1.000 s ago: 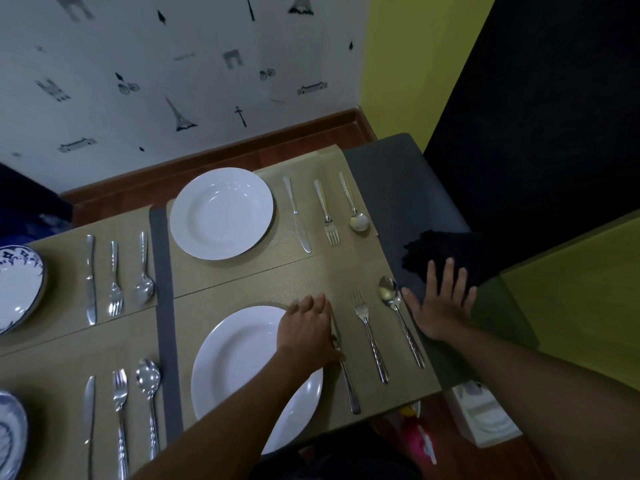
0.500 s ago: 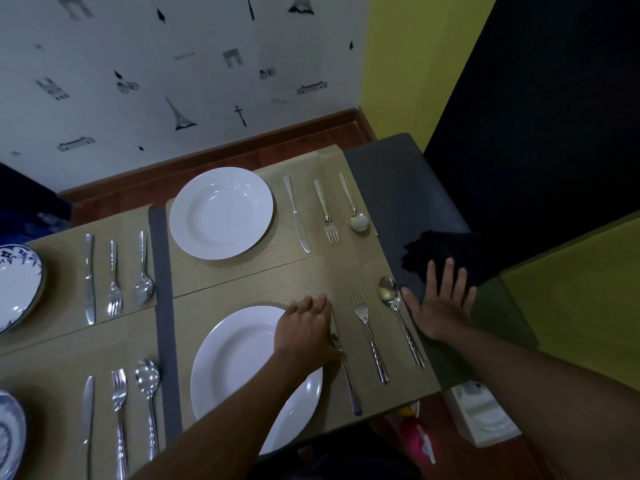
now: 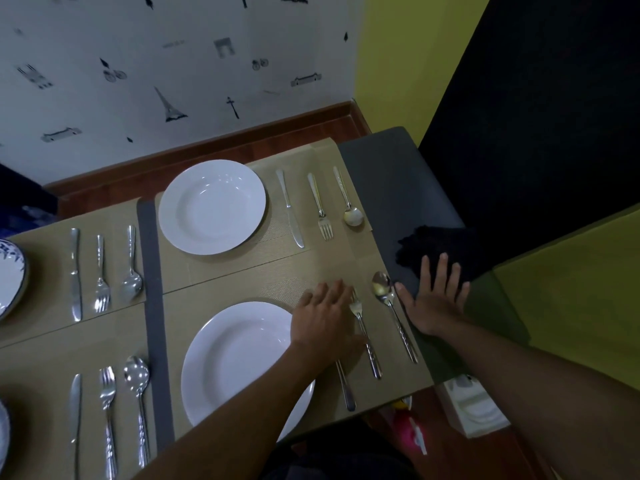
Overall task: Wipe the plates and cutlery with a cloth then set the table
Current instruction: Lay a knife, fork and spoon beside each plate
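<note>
Plates and cutlery lie on tan placemats across the surface (image 3: pixel 391 174). The near plate (image 3: pixel 235 358) sits on the near placemat (image 3: pixel 277 282), directly below the camera. At 3 o'clock of this plate three pieces lie side by side with handles toward 6 o'clock: knife (image 3: pixel 347 393), fork (image 3: pixel 367 344) and spoon (image 3: pixel 393 310).

The left hand (image 3: pixel 325 320) rests palm down over the knife and hides its blade. Its fingers (image 3: pixel 337 294) are extended, close together and grip nothing, and they lie just beside the fork head. The right hand (image 3: pixel 436 299) lies flat on the dark surface at 3 o'clock of the spoon. Its fingers (image 3: pixel 441 271) are spread wide and hold nothing, and their tips are at the near edge of the black cloth (image 3: pixel 412 244).

At 12 o'clock the far plate (image 3: pixel 212 206) has the far knife (image 3: pixel 290 207), far fork (image 3: pixel 320 206) and far spoon (image 3: pixel 352 216) at its 3 o'clock, handles toward 12 o'clock.

A grey strip (image 3: pixel 152 289) runs at 9 o'clock of both plates. Beyond it lie the upper cutlery set (image 3: pixel 102 296) and the lower cutlery set (image 3: pixel 108 382). A patterned plate (image 3: pixel 8 282) is cut off by the left frame edge. A white box (image 3: pixel 474 407) stands on the floor at 4 o'clock.
</note>
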`<move>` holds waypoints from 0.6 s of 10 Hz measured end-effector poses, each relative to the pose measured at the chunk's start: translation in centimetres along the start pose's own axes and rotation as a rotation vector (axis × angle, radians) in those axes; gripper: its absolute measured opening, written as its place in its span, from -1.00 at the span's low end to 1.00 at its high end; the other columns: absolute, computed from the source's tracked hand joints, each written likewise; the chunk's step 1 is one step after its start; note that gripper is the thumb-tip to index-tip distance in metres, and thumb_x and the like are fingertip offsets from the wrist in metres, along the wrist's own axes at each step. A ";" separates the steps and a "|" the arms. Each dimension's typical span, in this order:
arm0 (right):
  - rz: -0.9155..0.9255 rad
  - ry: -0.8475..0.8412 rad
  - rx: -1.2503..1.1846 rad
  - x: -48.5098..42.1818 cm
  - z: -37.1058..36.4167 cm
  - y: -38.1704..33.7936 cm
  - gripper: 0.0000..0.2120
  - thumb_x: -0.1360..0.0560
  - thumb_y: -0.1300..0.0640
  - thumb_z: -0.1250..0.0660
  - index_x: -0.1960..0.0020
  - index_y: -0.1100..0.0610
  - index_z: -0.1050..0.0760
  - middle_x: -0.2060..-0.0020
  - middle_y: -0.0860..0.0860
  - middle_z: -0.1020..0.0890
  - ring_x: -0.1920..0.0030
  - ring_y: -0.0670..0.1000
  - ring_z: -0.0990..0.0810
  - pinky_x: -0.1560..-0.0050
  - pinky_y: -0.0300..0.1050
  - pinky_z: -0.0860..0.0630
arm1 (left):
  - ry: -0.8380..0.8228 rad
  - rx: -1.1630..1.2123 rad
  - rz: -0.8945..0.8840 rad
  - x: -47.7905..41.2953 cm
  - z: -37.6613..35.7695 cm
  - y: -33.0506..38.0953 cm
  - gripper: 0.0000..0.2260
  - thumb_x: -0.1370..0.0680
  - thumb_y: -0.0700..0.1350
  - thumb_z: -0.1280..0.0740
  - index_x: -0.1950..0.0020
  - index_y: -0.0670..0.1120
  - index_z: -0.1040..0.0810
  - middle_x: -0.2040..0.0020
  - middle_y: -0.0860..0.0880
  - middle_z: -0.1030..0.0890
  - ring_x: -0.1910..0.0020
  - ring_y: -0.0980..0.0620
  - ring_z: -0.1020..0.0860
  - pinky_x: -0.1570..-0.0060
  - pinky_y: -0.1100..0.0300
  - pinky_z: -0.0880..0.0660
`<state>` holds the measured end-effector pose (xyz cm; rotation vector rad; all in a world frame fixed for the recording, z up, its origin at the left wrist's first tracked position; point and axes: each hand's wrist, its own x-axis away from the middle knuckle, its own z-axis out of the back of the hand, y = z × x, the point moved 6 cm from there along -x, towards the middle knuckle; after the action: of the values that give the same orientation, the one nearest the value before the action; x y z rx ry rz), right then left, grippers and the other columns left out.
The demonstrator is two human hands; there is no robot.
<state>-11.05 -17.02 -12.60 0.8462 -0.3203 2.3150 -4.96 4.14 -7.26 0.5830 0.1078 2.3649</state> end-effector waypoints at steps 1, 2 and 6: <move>0.001 -0.007 0.005 0.0 -0.1 -0.1 -0.19 -0.58 -0.45 0.25 -0.61 -0.03 0.48 -0.56 0.09 0.52 -0.59 0.19 0.47 -0.57 0.26 0.37 | -0.039 -0.017 -0.011 -0.2 -0.9 1.0 -0.10 -0.47 0.46 -0.20 -0.64 0.04 0.04 -0.66 -0.03 0.04 -0.62 -0.15 0.03 -0.55 -0.11 -0.06; 0.000 -0.008 0.005 -0.1 -0.1 0.0 -0.19 -0.59 -0.45 0.25 -0.61 -0.03 0.48 -0.56 0.09 0.52 -0.59 0.19 0.48 -0.57 0.26 0.36 | -0.031 -0.042 -0.009 -0.1 -1.3 0.9 -0.11 -0.49 0.44 -0.21 -0.65 0.02 0.03 -0.66 -0.03 0.05 -0.62 -0.14 0.04 -0.55 -0.09 -0.05; 0.003 -0.024 0.012 0.1 0.0 -0.1 -0.19 -0.58 -0.44 0.28 -0.60 -0.02 0.51 -0.54 0.09 0.55 -0.57 0.20 0.50 -0.57 0.26 0.37 | -0.046 -0.005 -0.030 -0.2 -1.4 0.3 -0.10 -0.46 0.47 -0.21 -0.64 0.05 0.02 -0.66 -0.02 0.06 -0.63 -0.11 0.04 -0.55 -0.07 -0.01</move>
<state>-11.05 -16.93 -12.50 0.8808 -0.3195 2.3133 -5.60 3.91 -8.53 0.6294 0.0892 2.3208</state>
